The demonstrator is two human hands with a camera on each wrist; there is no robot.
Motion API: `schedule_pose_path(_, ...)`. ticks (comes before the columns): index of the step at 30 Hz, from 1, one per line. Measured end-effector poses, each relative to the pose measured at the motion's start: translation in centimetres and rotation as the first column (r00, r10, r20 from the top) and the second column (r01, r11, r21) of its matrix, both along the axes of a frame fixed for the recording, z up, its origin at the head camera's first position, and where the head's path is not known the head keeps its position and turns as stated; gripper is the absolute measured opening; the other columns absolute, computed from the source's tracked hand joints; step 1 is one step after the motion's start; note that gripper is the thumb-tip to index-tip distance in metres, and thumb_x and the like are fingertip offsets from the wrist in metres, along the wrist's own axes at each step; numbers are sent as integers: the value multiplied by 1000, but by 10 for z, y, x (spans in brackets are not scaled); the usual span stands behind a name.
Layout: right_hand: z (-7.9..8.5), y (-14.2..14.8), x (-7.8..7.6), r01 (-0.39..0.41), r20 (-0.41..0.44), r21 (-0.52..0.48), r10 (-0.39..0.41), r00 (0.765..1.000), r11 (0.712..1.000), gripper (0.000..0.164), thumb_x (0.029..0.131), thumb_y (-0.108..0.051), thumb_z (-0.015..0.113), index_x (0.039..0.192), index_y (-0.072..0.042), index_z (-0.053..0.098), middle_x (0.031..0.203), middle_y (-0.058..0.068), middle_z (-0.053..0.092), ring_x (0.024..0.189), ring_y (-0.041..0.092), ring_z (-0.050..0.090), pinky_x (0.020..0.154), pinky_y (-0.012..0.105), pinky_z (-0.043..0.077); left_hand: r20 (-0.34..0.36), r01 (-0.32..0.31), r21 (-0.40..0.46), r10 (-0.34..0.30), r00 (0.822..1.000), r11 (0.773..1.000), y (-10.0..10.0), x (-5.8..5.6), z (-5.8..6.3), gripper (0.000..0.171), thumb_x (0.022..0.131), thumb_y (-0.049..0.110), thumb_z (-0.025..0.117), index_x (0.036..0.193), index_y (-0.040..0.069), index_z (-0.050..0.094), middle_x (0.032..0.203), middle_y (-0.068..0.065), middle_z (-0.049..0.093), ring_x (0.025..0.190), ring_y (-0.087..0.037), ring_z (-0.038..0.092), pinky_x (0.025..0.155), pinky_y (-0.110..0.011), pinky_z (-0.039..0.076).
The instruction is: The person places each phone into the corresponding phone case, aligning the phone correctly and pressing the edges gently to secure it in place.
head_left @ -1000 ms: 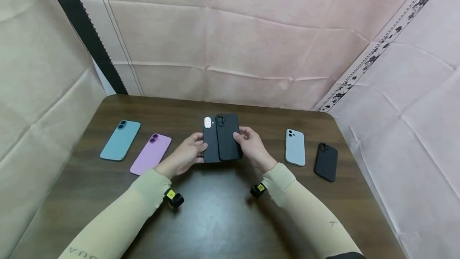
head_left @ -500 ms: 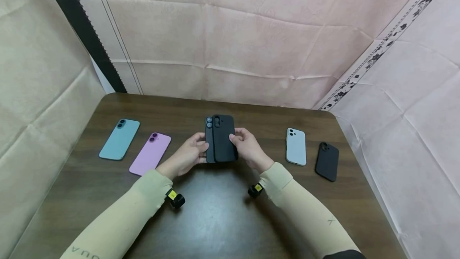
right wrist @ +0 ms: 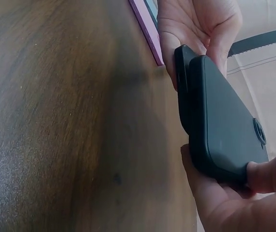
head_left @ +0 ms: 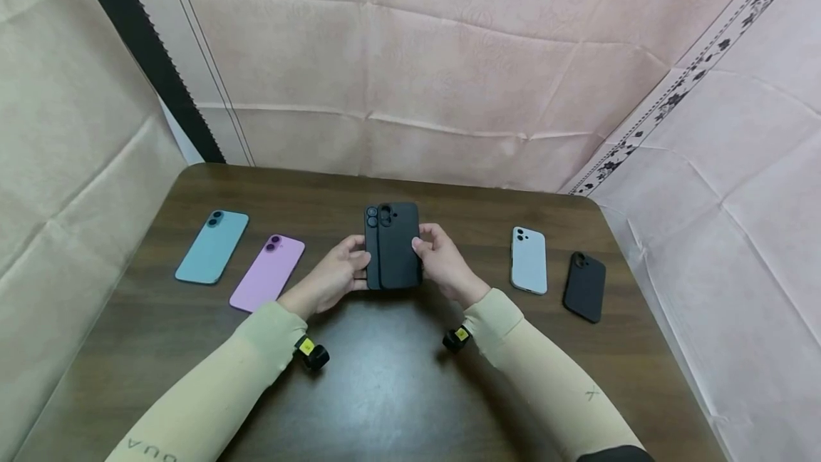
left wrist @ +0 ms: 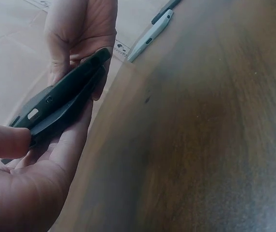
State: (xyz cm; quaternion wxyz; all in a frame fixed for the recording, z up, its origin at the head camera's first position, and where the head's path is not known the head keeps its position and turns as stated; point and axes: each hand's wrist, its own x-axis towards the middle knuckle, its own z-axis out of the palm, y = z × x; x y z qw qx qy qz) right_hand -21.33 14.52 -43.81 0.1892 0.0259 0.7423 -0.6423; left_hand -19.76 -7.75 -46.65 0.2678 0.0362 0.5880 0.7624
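Above the middle of the table, my left hand [head_left: 330, 273] grips a dark phone [head_left: 372, 259] by its left edge. My right hand [head_left: 445, 262] pinches a black phone case [head_left: 399, 252] between thumb and fingers at its right side. The case lies over most of the phone, leaving a left strip with the two camera lenses showing. In the left wrist view, the case [left wrist: 60, 92] has a slot in its side wall and sits at an angle to the phone [left wrist: 65, 116], a narrow wedge between them. The right wrist view shows the phone [right wrist: 182, 72] jutting out behind the case [right wrist: 227, 121].
On the wooden table [head_left: 378, 391], a turquoise phone [head_left: 212, 248] and a purple phone [head_left: 268, 273] lie at the left. A pale blue phone [head_left: 529, 262] and a black phone-shaped item [head_left: 584, 287] lie at the right. Cloth walls [head_left: 436, 70] enclose the back and sides.
The right hand has brought the case leftward, so it covers more of the phone. Glare on the phone's camera area is gone. The left hand keeps its grip; the other phones stay put.
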Motion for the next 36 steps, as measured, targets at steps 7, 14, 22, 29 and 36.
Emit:
schedule_pose_path(7,-1,-3,0,7,-4,-16,-7,1000,1000,24,105,-20,41,130,-18,42,111,14,64,97,25,64,76,43,55,2,-1,20,1,1000,1000,2,0,3,35,106,12,35,141,13,33,130,-17,57,107,-33,62,87,-46,52)
schedule_pose_path(14,0,-8,2,7,-6,-15,-8,1000,1000,24,105,-20,42,129,-16,41,111,14,64,94,25,65,74,40,56,-10,10,43,-9,1000,999,2,1,2,36,106,13,35,142,12,32,131,-18,56,108,-34,61,87,-46,52)
schedule_pose_path(22,0,-12,5,11,-14,-7,-11,1000,1000,24,105,-19,42,128,-14,40,107,17,64,88,25,65,71,39,56,10,0,65,0,1000,998,5,1,1,34,108,19,27,140,12,34,135,-19,50,110,-35,61,88,-47,51)
schedule_pose_path(29,-3,-13,6,15,-54,47,-12,998,999,24,105,-20,44,128,-13,40,107,16,64,87,24,64,71,35,54,2,-24,-13,24,1000,1000,7,1,0,43,103,34,45,138,12,36,132,-18,52,106,-33,63,86,-45,53)
schedule_pose_path(36,-4,-12,7,0,-59,69,4,998,998,25,105,-22,44,128,-14,40,110,13,65,90,23,67,75,36,55,-71,-28,-111,21,997,993,8,1,1,49,96,24,62,137,10,38,129,-18,58,104,-29,65,85,-43,53)
